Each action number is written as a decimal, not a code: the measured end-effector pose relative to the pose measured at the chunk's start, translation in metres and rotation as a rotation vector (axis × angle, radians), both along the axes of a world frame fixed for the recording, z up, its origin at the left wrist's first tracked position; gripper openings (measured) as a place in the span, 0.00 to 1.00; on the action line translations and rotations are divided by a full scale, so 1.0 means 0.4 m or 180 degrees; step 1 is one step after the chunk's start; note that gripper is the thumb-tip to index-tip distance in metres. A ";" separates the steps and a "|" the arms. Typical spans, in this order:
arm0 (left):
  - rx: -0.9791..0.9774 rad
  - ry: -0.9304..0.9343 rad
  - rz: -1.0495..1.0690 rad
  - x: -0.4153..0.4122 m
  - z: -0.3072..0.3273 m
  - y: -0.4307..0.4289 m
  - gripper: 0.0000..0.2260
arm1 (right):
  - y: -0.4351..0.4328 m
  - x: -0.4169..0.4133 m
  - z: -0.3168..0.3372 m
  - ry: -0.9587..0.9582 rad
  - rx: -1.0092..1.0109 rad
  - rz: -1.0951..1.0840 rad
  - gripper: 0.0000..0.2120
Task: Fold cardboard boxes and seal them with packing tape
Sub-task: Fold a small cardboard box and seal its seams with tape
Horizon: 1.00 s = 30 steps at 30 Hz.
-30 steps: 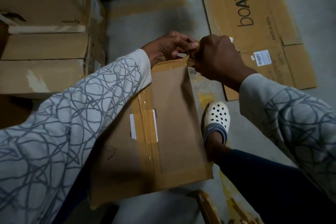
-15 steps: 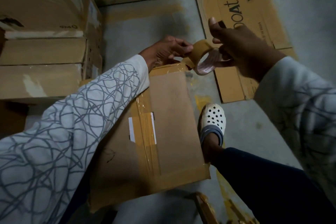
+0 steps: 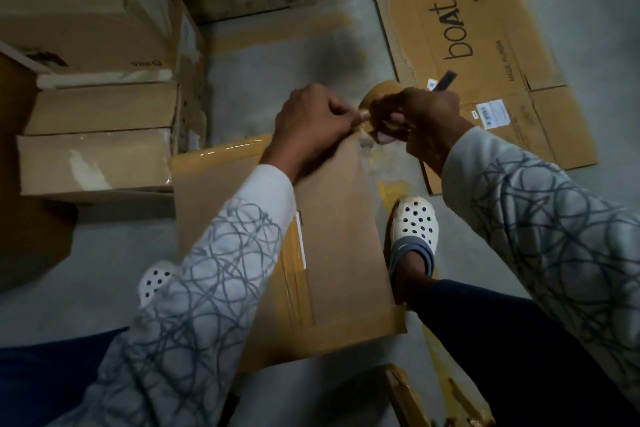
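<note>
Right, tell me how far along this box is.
Done: the box is folded, with its centre seam and near edge taped. In hand: the left hand pinches the tape end at the far right corner while the right hand holds the tape roll. Left: finishing that far edge, it seems; the flattened boAt carton lies unfolded.
</note>
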<state>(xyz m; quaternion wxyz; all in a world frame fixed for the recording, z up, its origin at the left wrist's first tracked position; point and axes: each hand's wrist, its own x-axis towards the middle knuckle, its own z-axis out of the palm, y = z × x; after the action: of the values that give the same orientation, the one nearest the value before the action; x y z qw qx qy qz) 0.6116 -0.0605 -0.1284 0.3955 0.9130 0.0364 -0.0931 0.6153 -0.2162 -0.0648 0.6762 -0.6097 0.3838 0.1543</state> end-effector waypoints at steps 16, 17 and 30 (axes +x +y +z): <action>0.1621 0.0372 -0.0270 -0.050 0.028 -0.081 0.09 | -0.069 -0.008 -0.047 -0.0462 -0.1097 0.0552 0.24; 0.1358 0.0454 -0.0315 -0.048 0.037 -0.071 0.12 | -0.047 -0.014 -0.024 -0.0571 -0.1006 0.0493 0.22; 0.0165 0.0356 0.2247 -0.275 -0.027 0.319 0.19 | 0.102 -0.092 0.077 -0.0842 -0.0194 0.0256 0.21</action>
<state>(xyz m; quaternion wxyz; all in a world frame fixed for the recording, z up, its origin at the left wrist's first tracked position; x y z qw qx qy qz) 0.5015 0.0672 -0.1392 0.3774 0.8474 0.3735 0.0004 0.5784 -0.1756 -0.0341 0.6953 -0.6598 0.2710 0.0879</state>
